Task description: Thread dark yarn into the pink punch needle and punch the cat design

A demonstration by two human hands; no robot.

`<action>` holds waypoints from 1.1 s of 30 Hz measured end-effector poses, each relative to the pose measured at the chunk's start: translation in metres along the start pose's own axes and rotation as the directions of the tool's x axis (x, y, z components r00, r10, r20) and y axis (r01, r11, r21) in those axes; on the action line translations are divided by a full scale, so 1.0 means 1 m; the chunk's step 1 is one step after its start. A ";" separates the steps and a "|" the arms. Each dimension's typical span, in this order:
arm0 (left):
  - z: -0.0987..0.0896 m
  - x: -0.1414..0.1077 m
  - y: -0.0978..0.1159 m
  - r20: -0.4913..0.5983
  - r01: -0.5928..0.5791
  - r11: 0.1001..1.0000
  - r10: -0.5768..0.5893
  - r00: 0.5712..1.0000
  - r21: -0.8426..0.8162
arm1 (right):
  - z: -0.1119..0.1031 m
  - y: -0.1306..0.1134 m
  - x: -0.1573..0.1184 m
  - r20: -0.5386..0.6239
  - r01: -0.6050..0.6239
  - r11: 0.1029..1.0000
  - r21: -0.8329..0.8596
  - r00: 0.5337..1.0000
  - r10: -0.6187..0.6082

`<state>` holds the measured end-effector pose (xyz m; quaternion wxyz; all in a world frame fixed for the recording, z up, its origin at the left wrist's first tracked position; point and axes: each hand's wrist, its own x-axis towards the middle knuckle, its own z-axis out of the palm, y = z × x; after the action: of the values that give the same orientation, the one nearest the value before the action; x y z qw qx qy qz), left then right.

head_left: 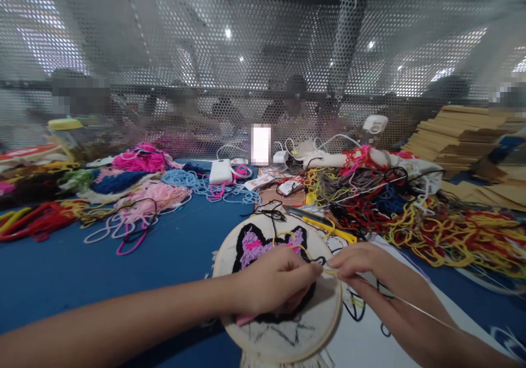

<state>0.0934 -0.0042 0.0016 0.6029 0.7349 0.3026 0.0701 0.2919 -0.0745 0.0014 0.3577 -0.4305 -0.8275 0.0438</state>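
A round embroidery hoop (pixel 329 324) with pale cloth lies in front of me, bearing a purple, pink and black tufted animal head (pixel 249 245). My left hand (pixel 277 280) rests over the middle of it, fingers closed, with something pink showing beneath the palm. At the hoop's right edge my right hand (pixel 365 275) pinches yellow yarn (pixel 330 272), its fingertips just right of the left ones. Black yarn passes close to both hands. A thin wire-like strand runs back across my right palm and wrist. What the left fingertips pinch is mostly hidden.
Yarn piles lie on the blue table (pixel 172 266), pink and blue ones (pixel 139 160) at left, a red, yellow and grey heap (pixel 431 220) at right. A yellow cutter (pixel 329 225) sits behind the hoop. Brown envelopes (pixel 456 138) are stacked back right, before a perforated screen (pixel 263 45).
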 end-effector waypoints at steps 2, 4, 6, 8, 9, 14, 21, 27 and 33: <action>0.000 0.000 -0.003 0.000 0.004 1.000 -0.004 1.000 -0.021 | -0.001 0.000 -0.003 -0.029 -0.044 0.999 0.003 0.999 0.044; -0.001 0.000 -0.006 0.014 0.003 0.999 -0.002 1.000 -0.043 | -0.002 0.001 -0.006 -0.084 -0.076 0.997 0.024 0.993 0.078; -0.002 0.000 -0.009 0.026 0.002 0.998 0.000 1.000 -0.059 | -0.002 0.002 -0.010 -0.143 -0.073 0.995 0.072 0.986 0.083; -0.002 0.000 -0.010 0.024 0.004 0.998 -0.002 1.000 -0.062 | -0.002 0.004 -0.012 -0.172 -0.062 0.991 0.120 0.982 0.082; -0.002 0.000 -0.010 0.022 0.004 0.998 -0.003 1.000 -0.059 | -0.002 0.004 -0.012 -0.177 -0.058 0.989 0.140 0.981 0.082; -0.002 0.000 -0.007 0.017 0.020 0.999 -0.019 1.000 -0.031 | -0.002 0.005 -0.013 -0.171 -0.065 0.986 0.156 0.981 0.092; -0.002 0.000 -0.005 0.020 0.013 1.000 -0.013 1.000 -0.024 | -0.001 0.003 -0.010 -0.149 -0.054 0.993 0.109 0.986 0.070; -0.002 -0.001 -0.004 0.015 -0.003 0.998 0.004 1.000 -0.056 | -0.002 0.002 -0.009 -0.149 -0.039 0.997 0.068 0.988 0.049; -0.002 -0.002 -0.001 0.024 -0.012 0.999 0.013 1.000 -0.044 | 0.001 0.002 -0.006 -0.046 -0.062 0.998 0.012 0.997 0.062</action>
<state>0.0904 -0.0039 0.0012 0.6221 0.7241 0.2890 0.0714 0.2947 -0.0775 -0.0027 0.3773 -0.4550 -0.8051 0.0493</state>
